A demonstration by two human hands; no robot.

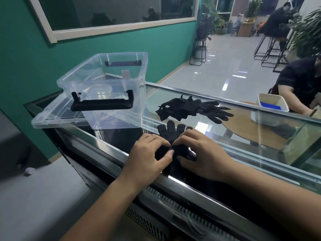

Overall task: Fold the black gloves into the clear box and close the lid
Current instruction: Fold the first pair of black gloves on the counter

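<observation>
A: Hands first. What are they doing?

B: Both are down on one black glove (173, 130) lying on the glass counter (251, 143). The left hand (149, 154) has curled fingers, and its thumb pinches a bunched fold of cloth at the glove's middle. The right hand (202, 153) meets it fingertip to fingertip, its fingers also curled onto the same fold. Neither hand is spread wide.

A: How much of the glove shows?

B: Four fingers fan out just beyond the knuckles. The cuff end is hidden under the palms.

A: The other gloves?

B: The loose black gloves (192, 106) are in a crumpled heap past the fingertips, a little toward the right hand's side. The heap is apart from the held one.

A: The box?

B: The clear box (111, 84) stands open, ahead of the left hand and out beyond it. Nothing black is inside. A black handle (102, 103) hangs on its near wall.

A: The lid?

B: The lid (52, 120) lies flat under the box and sticks out on the side away from the hands.

A: Anything else?

B: A white tub (270, 108) with something blue in it, far out past the right hand. A person in a dark shirt (298, 80) is behind it.
</observation>
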